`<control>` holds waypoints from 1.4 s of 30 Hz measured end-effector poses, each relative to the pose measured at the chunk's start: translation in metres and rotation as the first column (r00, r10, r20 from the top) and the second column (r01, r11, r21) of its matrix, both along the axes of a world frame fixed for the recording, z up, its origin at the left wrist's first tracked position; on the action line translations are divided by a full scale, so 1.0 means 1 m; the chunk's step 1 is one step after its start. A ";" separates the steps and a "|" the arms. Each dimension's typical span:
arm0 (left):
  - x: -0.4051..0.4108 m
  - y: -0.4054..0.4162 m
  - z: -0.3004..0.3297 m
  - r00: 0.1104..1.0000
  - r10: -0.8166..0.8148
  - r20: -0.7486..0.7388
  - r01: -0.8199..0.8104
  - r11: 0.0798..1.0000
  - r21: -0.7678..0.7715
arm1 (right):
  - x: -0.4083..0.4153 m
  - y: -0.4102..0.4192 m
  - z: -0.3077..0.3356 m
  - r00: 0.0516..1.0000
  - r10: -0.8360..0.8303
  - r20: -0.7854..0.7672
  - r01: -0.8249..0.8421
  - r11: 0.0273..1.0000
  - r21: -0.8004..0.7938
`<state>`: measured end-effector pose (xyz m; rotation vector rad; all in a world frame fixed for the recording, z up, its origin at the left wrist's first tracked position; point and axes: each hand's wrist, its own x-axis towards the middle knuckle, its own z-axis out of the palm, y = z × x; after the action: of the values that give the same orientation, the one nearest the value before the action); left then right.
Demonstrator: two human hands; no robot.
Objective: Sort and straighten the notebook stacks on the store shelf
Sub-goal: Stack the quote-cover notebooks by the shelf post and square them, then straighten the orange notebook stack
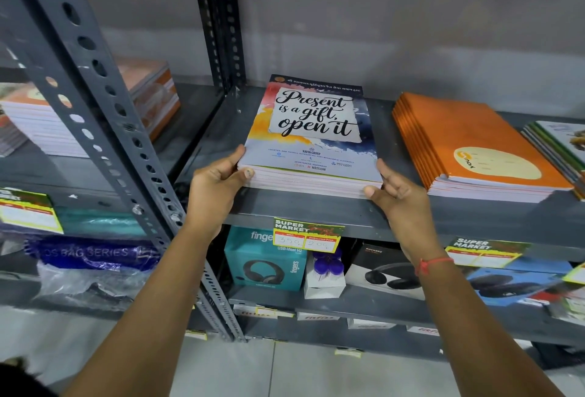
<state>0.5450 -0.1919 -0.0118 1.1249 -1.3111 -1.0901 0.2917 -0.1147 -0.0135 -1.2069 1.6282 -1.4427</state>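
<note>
Two bare hands hold one stack of notebooks (311,156) on the grey metal shelf (373,213). The stack lies flat, near the front edge of the shelf, and its top cover shows the words "Present is a gift, open it" on a colourful painted background.

The left hand (218,179) is at the near left corner of this stack. Its thumb lies along the left edge of the top cover and a finger presses on the front side of the pages, so the grip is closed on the corner. The right hand (397,192) is at the near right corner. Its thumb rests against the right edge and one fingertip touches the front of the pages, while the other fingers are curled loosely; this grip also closes on the stack. A red thread (432,263) is tied around the right wrist.

To the right, a little apart, lies an orange notebook stack (474,149), turned at an angle to the shelf edge. Further right, at the border of the picture, is a stack with green spines (557,146), only partly in view. On the neighbouring shelf at the left, behind the perforated upright (104,102), another stack (63,124) lies.

A yellow price tag (307,235) hangs under the front edge of the shelf. Below it stands a teal headphone box (266,263)
</note>
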 end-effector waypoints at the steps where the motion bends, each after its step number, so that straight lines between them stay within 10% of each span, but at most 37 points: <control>1: 0.000 0.000 0.000 1.000 0.001 0.004 -0.001 1.000 0.000 | 0.000 -0.001 0.000 1.000 -0.004 -0.001 0.004 1.000 -0.003; 23: -0.003 0.006 0.012 0.997 0.044 -0.059 -0.039 0.996 0.083 | -0.001 0.000 0.006 0.995 0.000 0.098 -0.001 1.000 0.007; 27: -0.029 0.034 0.031 0.941 0.336 -0.043 -0.338 0.937 -0.082 | -0.007 0.010 0.010 0.992 0.050 0.114 -0.053 0.998 0.024; 31: -0.127 0.079 0.051 0.989 0.134 -0.058 -0.146 0.934 -0.326 | -0.059 0.040 0.026 0.933 -0.337 0.125 0.358 0.904 -0.235; 35: -0.215 0.090 0.047 0.991 -0.125 0.039 0.129 0.981 -0.145 | -0.149 0.071 0.037 0.773 -0.547 0.321 0.633 0.698 -0.336; 42: -0.274 0.078 0.023 0.967 -0.253 0.027 0.248 0.962 0.114 | -0.245 0.069 0.016 0.999 -0.047 0.026 0.046 0.999 0.011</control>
<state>0.2708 -0.1139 0.0108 1.0866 -1.4705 -1.3442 0.0462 -0.0453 0.0022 -1.1466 1.6537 -1.4712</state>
